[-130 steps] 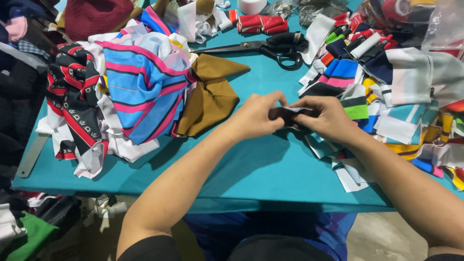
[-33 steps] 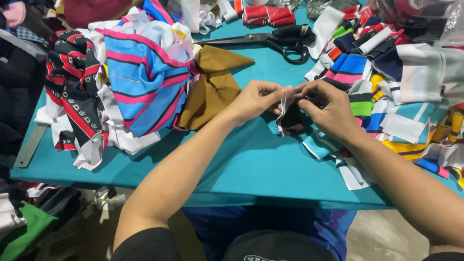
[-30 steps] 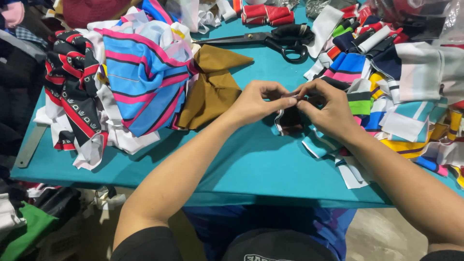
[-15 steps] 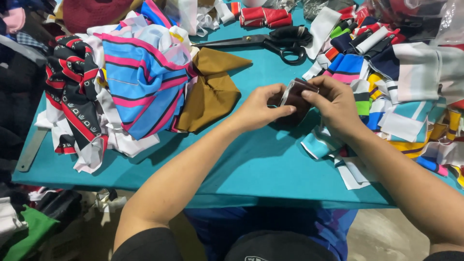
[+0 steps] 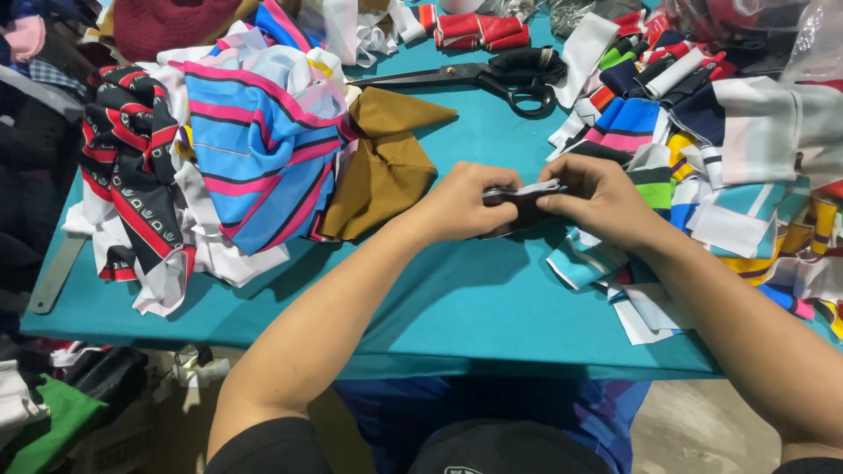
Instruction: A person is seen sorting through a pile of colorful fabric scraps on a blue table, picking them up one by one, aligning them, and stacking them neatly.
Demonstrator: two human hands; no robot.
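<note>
dark fabric piece [image 5: 518, 211] mostly hidden by hands

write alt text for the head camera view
Left hand and right hand pinch a small dark fabric piece over a teal table. Striped fabric pile left, colourful scraps right, black scissors behind.

Teal-covered table [image 5: 439, 298], striped fabric pile [image 5: 255, 149] at left, brown cloth [image 5: 382, 167], black scissors [image 5: 492, 75], colourful scraps [image 5: 702, 158] at right
</note>
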